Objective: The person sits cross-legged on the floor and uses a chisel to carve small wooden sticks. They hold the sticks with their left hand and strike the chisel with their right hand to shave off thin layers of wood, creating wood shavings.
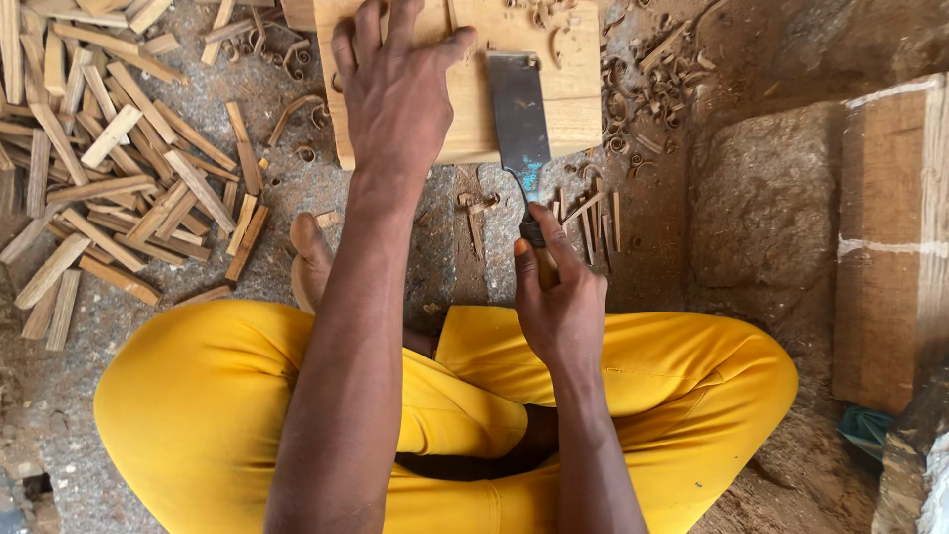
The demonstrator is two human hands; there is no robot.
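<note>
Woodworking spot, floor-level, rough and informal: bare dusty ground [89,396]; heap of split wooden sticks [109,158]; curled shavings [643,89]; thick wooden block [563,89] as work surface; broad-bladed chisel [519,124]; stone slab [766,198].

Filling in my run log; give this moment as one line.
left hand: pressing wooden block | right hand: gripping cleaver | blade: on block

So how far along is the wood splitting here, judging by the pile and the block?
Done: a big pile of split wood strips lies on the ground, with curled shavings around. In hand: the left hand presses flat on the wooden block while the right hand grips the handle of a broad blade resting on it. Left: most of the block looks whole, so plenty remains.
</note>
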